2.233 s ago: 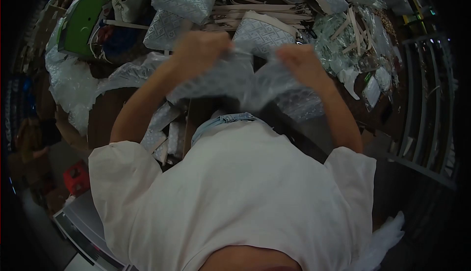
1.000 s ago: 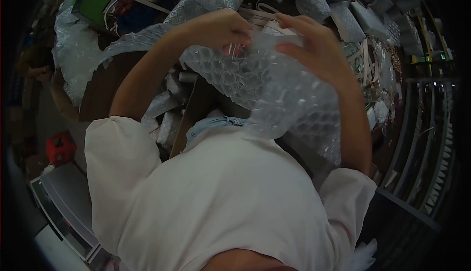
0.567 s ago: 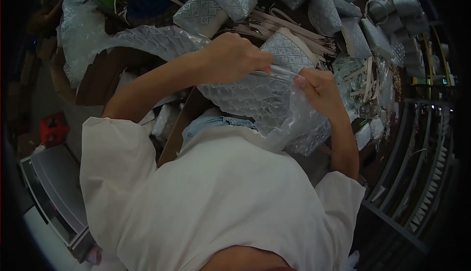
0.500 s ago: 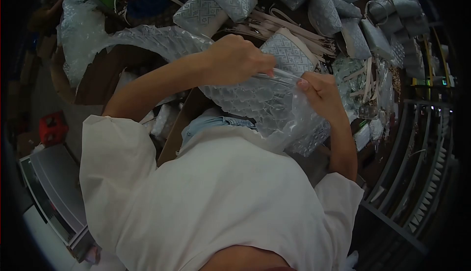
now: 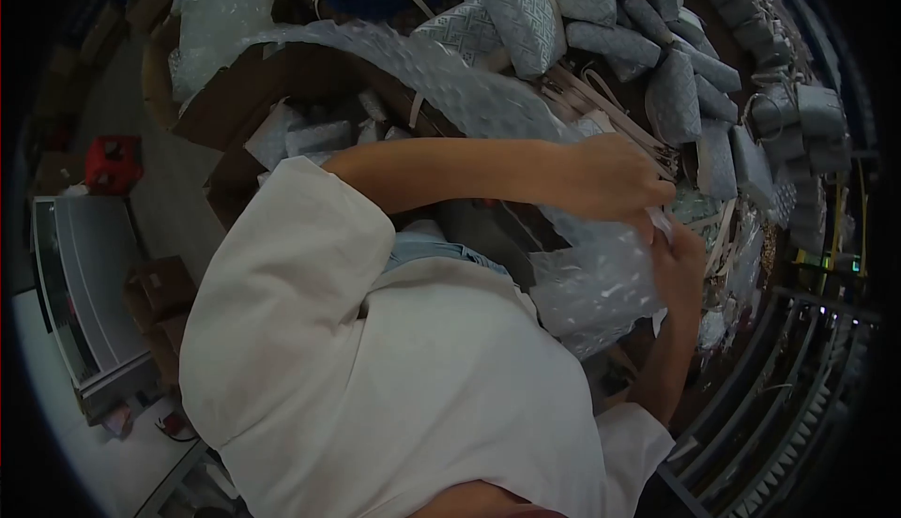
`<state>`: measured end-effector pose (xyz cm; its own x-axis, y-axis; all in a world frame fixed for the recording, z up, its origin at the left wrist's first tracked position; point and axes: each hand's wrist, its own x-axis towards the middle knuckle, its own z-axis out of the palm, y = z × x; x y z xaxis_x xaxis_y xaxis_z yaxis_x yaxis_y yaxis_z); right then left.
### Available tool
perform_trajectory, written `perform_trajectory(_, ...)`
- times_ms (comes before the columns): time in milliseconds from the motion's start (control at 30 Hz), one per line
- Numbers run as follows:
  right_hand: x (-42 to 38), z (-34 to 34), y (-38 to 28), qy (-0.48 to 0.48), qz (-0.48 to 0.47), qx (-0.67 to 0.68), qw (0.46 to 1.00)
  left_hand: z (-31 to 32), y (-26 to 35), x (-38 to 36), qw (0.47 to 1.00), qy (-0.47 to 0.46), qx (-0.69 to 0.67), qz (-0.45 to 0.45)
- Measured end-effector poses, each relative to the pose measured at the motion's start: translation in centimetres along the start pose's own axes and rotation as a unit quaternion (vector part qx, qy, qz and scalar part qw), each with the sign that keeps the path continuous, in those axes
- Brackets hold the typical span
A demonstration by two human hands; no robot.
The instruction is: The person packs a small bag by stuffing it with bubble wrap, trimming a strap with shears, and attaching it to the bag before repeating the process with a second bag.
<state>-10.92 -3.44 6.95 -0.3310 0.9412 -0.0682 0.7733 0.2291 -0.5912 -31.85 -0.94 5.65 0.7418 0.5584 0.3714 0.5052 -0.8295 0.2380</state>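
A long sheet of clear bubble wrap [image 5: 596, 283] runs from the upper left across to the right of my body, where its end hangs down. My left hand [image 5: 615, 180] is closed on the wrap's edge, its arm stretched across in front of my chest. Right beside it, my right hand [image 5: 678, 255] pinches the same edge, the fingertips of both hands nearly touching. Just above my left hand lie beige straps [image 5: 601, 96] and silver-grey patterned pouches [image 5: 521, 22].
An open cardboard box [image 5: 225, 110] at the left holds several wrapped pieces. Grey pouches [image 5: 817, 110] are heaped at the upper right. A metal rack [image 5: 779, 387] stands at the lower right, a red container [image 5: 114, 163] on the floor at the left.
Both hands have moved right and come together, and my left arm now reaches further across. The view has shifted, and more of the box's contents shows.
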Motion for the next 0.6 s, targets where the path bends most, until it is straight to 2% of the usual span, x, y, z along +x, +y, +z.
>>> perform_trajectory(67,-1.7,-3.1,1.7,0.058,0.104,0.161,0.980,-0.8,-0.4,-1.9,0.997,0.079,0.001,-0.019)
perform_trajectory(133,-3.6,-8.5,8.7,0.136,0.140,0.112,0.974,-1.1,-2.7,-4.5,0.990,0.073,0.077,-0.088)
perform_trajectory(167,-4.5,-11.2,11.5,0.136,0.145,0.111,0.974,-1.3,-4.4,-6.0,0.985,0.061,0.078,-0.140)
perform_trajectory(200,-5.7,-13.8,13.9,0.141,0.187,0.171,0.957,-1.5,-6.5,-7.4,0.978,0.047,0.079,-0.188)
perform_trajectory(233,-6.5,-14.8,14.3,0.147,0.211,0.199,0.946,-1.7,-8.9,-9.0,0.977,0.070,0.078,-0.187)
perform_trajectory(300,-7.2,-16.3,14.0,0.127,0.259,0.232,0.929,-2.9,-13.1,-11.6,0.956,-0.093,-0.004,-0.280)
perform_trajectory(367,-6.6,-16.8,14.7,0.105,0.285,0.235,0.923,-2.3,-16.0,-14.0,0.914,-0.036,-0.273,-0.299)
perform_trajectory(400,-6.0,-17.0,16.5,0.086,0.257,0.125,0.954,-2.8,-15.6,-13.3,0.915,-0.037,-0.275,-0.293)
perform_trajectory(433,-5.4,-16.9,16.7,0.066,0.226,0.013,0.972,-4.0,-14.8,-12.5,0.903,-0.088,-0.272,-0.320)
perform_trajectory(467,-5.0,-17.1,16.7,0.069,0.229,0.012,0.971,-4.6,-14.4,-12.0,0.888,-0.138,-0.266,-0.347)
perform_trajectory(533,-3.8,-16.4,13.2,0.164,0.178,-0.232,0.942,-4.3,-14.4,-11.1,0.900,-0.158,-0.249,-0.321)
perform_trajectory(567,-3.2,-16.0,10.6,0.165,0.178,-0.234,0.942,-4.2,-14.4,-10.6,0.909,-0.178,-0.230,-0.298)
perform_trajectory(600,-2.8,-15.2,7.4,0.132,0.138,-0.114,0.975,-4.4,-14.0,-10.0,0.910,-0.177,-0.230,-0.297)
